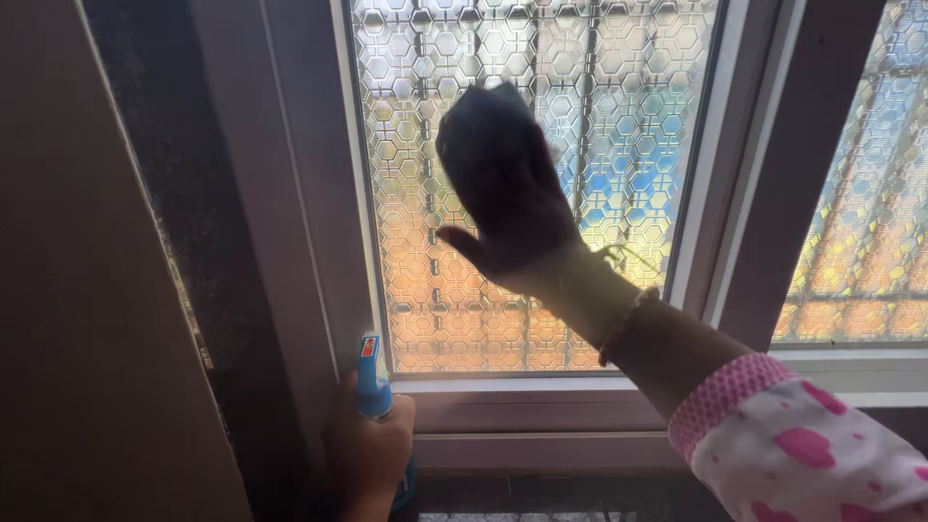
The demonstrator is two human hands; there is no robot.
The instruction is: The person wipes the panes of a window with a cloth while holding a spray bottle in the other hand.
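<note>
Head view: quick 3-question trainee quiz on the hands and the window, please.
1. True or false: the right hand presses a dark cloth against the patterned window pane.
2. What does the left hand hold? A) blue spray bottle B) sponge C) brush
3. Where does the left hand sit relative to the window frame?

Key: 1 true. 2 A, the blue spray bottle. 3 Low, by its lower left corner.

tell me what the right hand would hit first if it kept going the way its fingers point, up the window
Likely nothing for a while: the right hand presses a dark cloth flat on the hexagon-patterned frosted glass pane, so it would slide up the glass. The top of the frame is out of view.
</note>
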